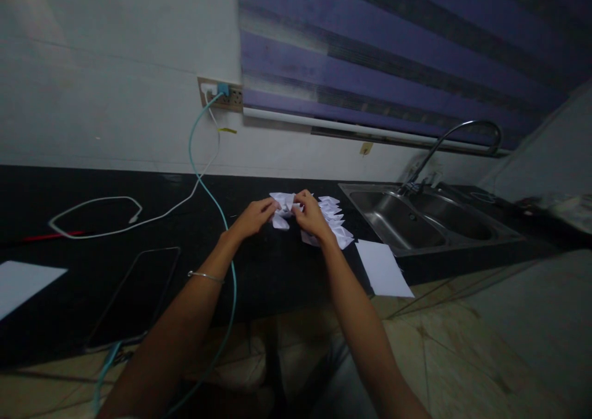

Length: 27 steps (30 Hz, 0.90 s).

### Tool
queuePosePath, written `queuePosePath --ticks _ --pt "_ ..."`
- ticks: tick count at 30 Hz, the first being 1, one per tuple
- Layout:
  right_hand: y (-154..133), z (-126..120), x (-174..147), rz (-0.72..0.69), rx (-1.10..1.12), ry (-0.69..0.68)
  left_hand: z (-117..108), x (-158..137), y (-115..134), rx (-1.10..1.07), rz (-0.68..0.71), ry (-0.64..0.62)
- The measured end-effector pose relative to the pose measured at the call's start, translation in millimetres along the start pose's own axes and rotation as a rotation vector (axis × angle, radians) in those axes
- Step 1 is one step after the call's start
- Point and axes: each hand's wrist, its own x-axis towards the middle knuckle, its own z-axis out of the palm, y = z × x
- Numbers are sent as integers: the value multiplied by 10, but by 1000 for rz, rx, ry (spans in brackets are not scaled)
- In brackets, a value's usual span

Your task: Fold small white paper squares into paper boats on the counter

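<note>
Between my two hands, just above the black counter, is a folded white paper piece [281,222] with several creased flaps. My left hand [256,216] pinches its left side between thumb and fingers. On the other side, my right hand [309,214] grips the paper's right part, hiding some of it. Close beside my right hand, a row of folded white paper pieces [330,212] with pointed ends lies on the counter, partly covered by that hand and wrist. The fine folds are too blurred to make out.
A double steel sink [393,218] with a curved faucet [444,136] is at the right. Flat white sheets lie near the sink [385,268] and at far left [25,283]. A dark tablet [136,295], a teal cable [234,289] and a white cable [124,229] occupy the left side.
</note>
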Motion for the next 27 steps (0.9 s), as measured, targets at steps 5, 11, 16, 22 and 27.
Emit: queuePosePath --ticks 5,11,16,22,27 --pt "6 -18 18 47 -45 166 -5 9 -118 139 11 -81" --pt "-40 -9 14 51 -9 195 62 2 -208 214 18 -117" --pt "-137 -18 12 17 13 173 119 22 -226 204 -1 -140" --pt "-290 -141 -7 -61 -17 42 128 68 -262 244 -41 -156" --pt "-326 -269 -129 -145 -102 -342 139 103 -230 356 -109 -135"
